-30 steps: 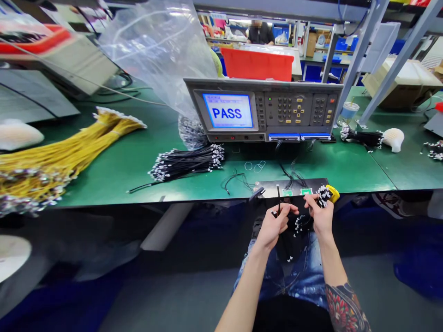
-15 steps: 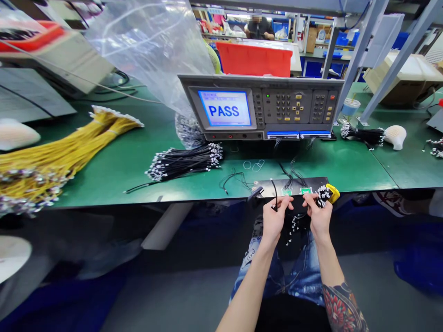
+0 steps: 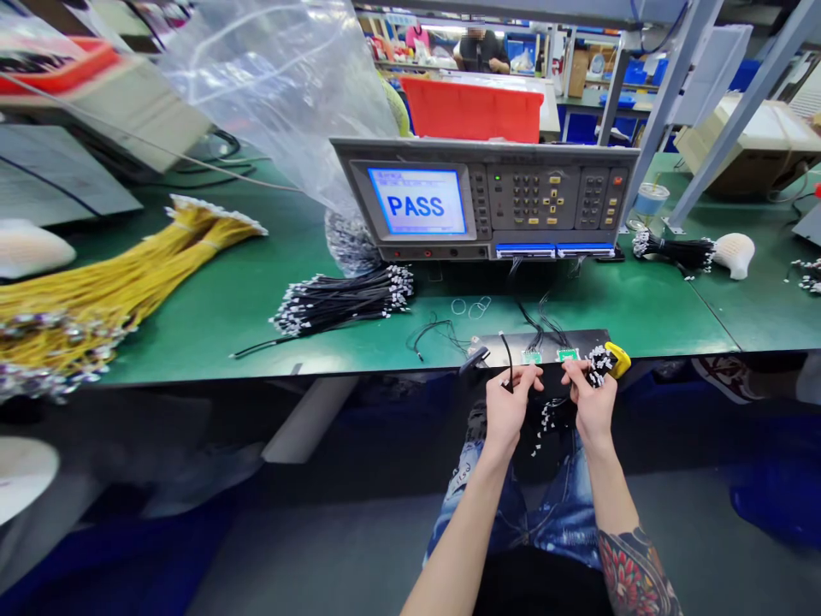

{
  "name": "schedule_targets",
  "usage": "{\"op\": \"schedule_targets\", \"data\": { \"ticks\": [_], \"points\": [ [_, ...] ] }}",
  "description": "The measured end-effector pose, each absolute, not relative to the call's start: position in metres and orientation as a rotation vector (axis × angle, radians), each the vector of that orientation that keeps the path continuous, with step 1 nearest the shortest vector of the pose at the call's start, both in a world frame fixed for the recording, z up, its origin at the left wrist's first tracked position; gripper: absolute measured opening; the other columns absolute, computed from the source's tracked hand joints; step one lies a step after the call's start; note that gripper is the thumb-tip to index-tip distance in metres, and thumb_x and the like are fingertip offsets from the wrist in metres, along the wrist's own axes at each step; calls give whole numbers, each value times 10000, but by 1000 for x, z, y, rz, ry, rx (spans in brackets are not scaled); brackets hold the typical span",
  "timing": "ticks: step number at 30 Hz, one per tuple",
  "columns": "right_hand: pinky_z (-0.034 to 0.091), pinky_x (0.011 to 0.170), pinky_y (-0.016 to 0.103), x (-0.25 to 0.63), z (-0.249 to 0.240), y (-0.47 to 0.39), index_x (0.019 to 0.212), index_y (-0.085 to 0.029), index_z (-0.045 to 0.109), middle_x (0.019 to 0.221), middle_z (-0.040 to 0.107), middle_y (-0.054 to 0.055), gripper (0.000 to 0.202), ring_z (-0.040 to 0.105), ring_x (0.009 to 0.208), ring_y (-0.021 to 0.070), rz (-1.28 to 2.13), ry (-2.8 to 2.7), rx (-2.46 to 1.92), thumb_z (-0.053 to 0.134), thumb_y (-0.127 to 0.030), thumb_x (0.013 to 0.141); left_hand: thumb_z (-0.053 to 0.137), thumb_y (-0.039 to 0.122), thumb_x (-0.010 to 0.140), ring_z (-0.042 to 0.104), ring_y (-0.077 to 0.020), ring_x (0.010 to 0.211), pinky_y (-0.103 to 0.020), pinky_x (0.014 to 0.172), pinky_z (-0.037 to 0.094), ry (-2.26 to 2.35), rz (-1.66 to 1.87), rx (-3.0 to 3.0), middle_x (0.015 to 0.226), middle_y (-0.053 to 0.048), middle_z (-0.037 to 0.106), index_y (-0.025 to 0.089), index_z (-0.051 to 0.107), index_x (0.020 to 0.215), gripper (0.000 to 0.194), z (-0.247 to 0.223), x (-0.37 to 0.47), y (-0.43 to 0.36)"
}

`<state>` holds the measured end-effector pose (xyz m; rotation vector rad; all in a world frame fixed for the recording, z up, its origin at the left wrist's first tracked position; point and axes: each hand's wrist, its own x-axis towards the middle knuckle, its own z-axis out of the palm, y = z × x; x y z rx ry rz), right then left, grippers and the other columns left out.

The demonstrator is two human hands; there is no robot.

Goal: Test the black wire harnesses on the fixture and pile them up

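Observation:
A short black cable [image 3: 507, 352] pokes up from my left hand [image 3: 510, 405], its fingers pinched round it just below the small left green circuit board [image 3: 532, 358]. My right hand [image 3: 593, 400] is closed too, thumb and forefinger pressed together under the right green board [image 3: 568, 355]. Whatever its fingertips grip is too small to make out. Right beside it, a bunch of black cables with white connectors [image 3: 600, 363] sits at a yellow clamp [image 3: 618, 360] on the table edge. More white connectors [image 3: 546, 417] dangle between my hands.
Behind the boards stands a cable tester [image 3: 487, 201] with "PASS" on its screen. Bundled black cables [image 3: 343, 299] lie to the left, yellow cables [image 3: 128, 282] farther left. A black handled tool [image 3: 475, 360] rests at the edge, near thin loose wires [image 3: 436, 329].
My hands stay almost where they were, with only tiny shifts of the fingers. The black cable's upper end has tipped slightly left. The screen still reads "PASS".

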<state>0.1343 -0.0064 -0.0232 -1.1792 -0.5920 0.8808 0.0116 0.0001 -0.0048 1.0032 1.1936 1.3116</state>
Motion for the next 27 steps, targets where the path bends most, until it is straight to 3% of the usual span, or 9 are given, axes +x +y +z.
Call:
{"op": "schedule_targets", "data": {
  "ticks": [5,11,17,23,25,27],
  "points": [
    [232,369,229,135,-25,-6,749,-136,706,529,620,-10,413,350,384,63,871,-602,-1185,878,-505,674,787,453,775,530,-121,493,-243,480,363,1206,1341,932,592,-40,676,145,770,707,316,-4,17,0],
    [234,372,225,134,-23,-6,744,-137,706,522,618,-15,407,347,387,61,881,-598,-1194,877,-499,671,840,477,691,342,-49,408,-215,419,200,1178,1364,740,562,-2,629,123,750,713,366,2,25,-2],
    [295,410,229,134,-24,-6,732,-149,702,557,654,1,366,404,428,79,823,-613,-1201,862,-476,702,867,519,653,288,-31,398,-214,415,161,1159,1370,705,567,3,622,116,751,726,426,4,27,0],
    [186,358,221,149,-23,-10,723,-135,713,541,662,26,493,285,356,45,1145,-751,-1181,817,-616,740,834,528,671,295,-42,411,-216,431,142,1123,1241,867,513,23,545,132,724,649,412,6,11,0],
    [216,361,214,155,-18,-15,685,-154,678,496,608,3,502,331,363,59,1264,-801,-1123,811,-632,756,827,517,683,294,-44,414,-217,434,150,1077,1164,933,507,20,540,137,704,627,404,6,3,-5],
    [336,404,219,160,-11,-22,649,-185,618,450,510,-41,493,465,423,105,1273,-782,-1045,833,-617,752,818,528,703,266,-36,416,-222,429,143,1054,1088,980,572,1,592,131,730,683,407,6,-5,-12]
  ]
}}
